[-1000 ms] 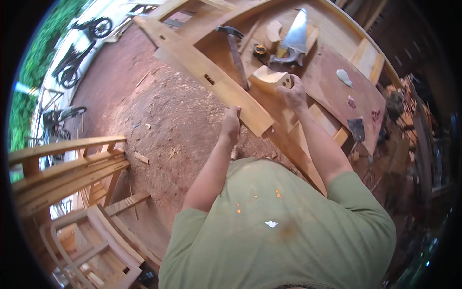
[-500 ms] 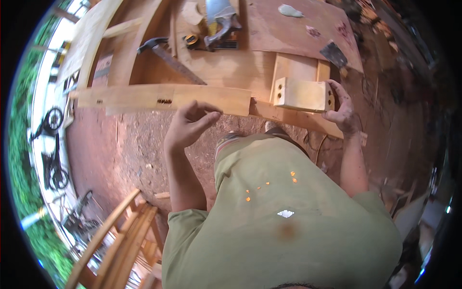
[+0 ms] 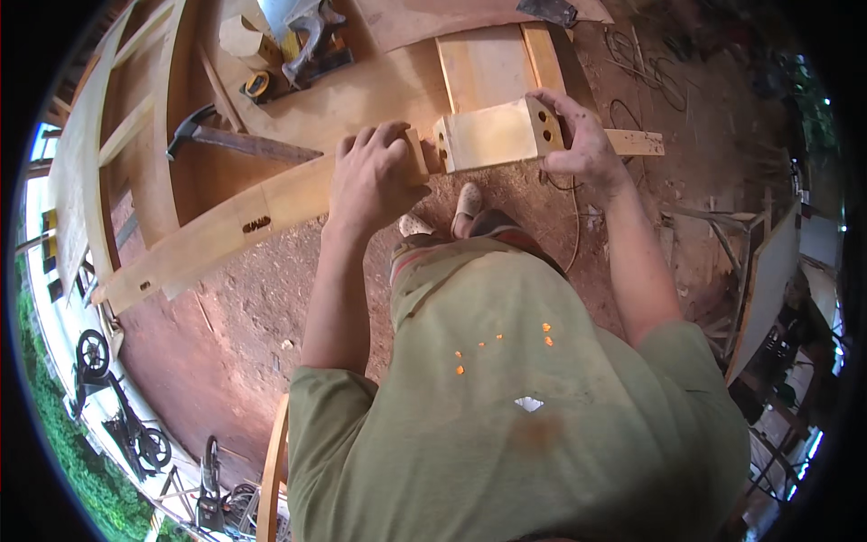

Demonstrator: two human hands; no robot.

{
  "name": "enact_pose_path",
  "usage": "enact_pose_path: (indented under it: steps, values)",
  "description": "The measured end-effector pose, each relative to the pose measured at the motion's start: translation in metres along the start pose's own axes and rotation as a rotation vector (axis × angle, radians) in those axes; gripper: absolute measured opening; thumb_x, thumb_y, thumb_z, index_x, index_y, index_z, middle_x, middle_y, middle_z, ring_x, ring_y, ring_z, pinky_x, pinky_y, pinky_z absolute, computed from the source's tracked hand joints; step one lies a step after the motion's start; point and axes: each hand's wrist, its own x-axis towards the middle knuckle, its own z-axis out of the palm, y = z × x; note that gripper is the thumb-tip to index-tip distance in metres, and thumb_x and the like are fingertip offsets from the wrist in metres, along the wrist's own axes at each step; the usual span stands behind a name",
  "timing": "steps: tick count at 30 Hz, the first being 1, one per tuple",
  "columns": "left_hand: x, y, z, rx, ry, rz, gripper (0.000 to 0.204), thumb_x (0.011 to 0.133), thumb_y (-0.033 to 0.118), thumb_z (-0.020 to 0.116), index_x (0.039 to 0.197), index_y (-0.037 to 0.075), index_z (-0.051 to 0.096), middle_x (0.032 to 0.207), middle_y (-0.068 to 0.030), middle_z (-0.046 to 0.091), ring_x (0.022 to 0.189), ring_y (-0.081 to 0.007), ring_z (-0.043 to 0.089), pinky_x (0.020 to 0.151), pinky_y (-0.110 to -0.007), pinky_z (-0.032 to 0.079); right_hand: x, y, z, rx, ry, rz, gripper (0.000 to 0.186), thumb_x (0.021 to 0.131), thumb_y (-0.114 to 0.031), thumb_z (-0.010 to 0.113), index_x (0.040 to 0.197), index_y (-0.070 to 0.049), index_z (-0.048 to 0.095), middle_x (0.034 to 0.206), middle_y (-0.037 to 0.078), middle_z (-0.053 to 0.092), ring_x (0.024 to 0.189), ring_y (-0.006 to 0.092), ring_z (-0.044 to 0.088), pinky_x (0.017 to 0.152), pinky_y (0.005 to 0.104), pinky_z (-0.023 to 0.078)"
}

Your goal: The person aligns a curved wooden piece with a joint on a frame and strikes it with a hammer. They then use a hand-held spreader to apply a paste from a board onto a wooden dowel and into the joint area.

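Note:
My left hand (image 3: 372, 176) is closed over the right end of a long pale wooden plank (image 3: 217, 221), fingers across its upper side. A dark slot and a smaller hole show in the plank's face. My right hand (image 3: 585, 144) grips the right end of a short wooden block (image 3: 492, 137), thumb below and fingers above. Round holes are drilled in both ends of the block. Its left end sits close to the plank's right end, over a narrow reddish piece; whether they touch, I cannot tell.
Beyond the plank lie a claw hammer (image 3: 253, 144), a tape measure (image 3: 259, 86) and a handsaw (image 3: 312, 41) with a grey handle. A wooden frame (image 3: 169, 108) stands at the far left. Bicycles (image 3: 122, 397) are at the left edge. Below is reddish dirt ground (image 3: 244, 298).
My left hand, earlier held loosely by the plank, now grips the plank's end. The block in my right hand has come closer to that end. The view has turned.

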Motion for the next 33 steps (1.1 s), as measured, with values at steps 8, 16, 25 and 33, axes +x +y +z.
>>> enact_pose_path:
  steps: [8,16,25,33]
  values:
    - [-0.004,0.000,0.000,-0.043,0.079,-0.050,0.054,0.052,0.022,0.093,0.095,0.003,0.068,0.129,-0.0059,0.065,0.122,-0.0269,0.057,0.103,-0.043,0.042,0.013,0.001,-0.003,-0.040,-0.053,-0.047,0.081,0.057,-0.012,0.071,0.135,0.001,0.055,0.124,0.009,0.062,0.116,0.0183,0.057,0.104,0.0287,0.043]
    - [-0.005,0.001,-0.001,-0.035,-0.001,-0.077,0.060,0.050,0.024,0.093,0.100,0.003,0.067,0.125,-0.0098,0.066,0.120,-0.0289,0.059,0.106,-0.042,0.042,0.015,0.003,0.000,0.056,-0.109,-0.053,0.081,0.059,-0.009,0.072,0.137,0.005,0.053,0.128,0.009,0.060,0.118,0.0191,0.057,0.106,0.0290,0.042]
    - [-0.002,0.006,-0.001,-0.014,-0.029,-0.119,0.063,0.048,0.026,0.093,0.101,0.003,0.068,0.122,-0.0106,0.067,0.118,-0.0299,0.060,0.105,-0.042,0.042,0.013,0.006,0.003,0.010,-0.105,-0.083,0.075,0.062,-0.007,0.071,0.135,0.002,0.055,0.130,0.010,0.060,0.122,0.0202,0.055,0.110,0.0304,0.040]
    - [-0.002,0.007,-0.001,-0.032,-0.021,-0.118,0.061,0.048,0.026,0.093,0.099,0.004,0.069,0.120,-0.0097,0.068,0.117,-0.0286,0.061,0.106,-0.042,0.042,0.008,0.021,0.047,0.850,0.150,0.077,0.083,0.078,-0.013,0.078,0.149,-0.006,0.036,0.136,0.013,0.055,0.127,0.0262,0.054,0.111,0.0397,0.042]
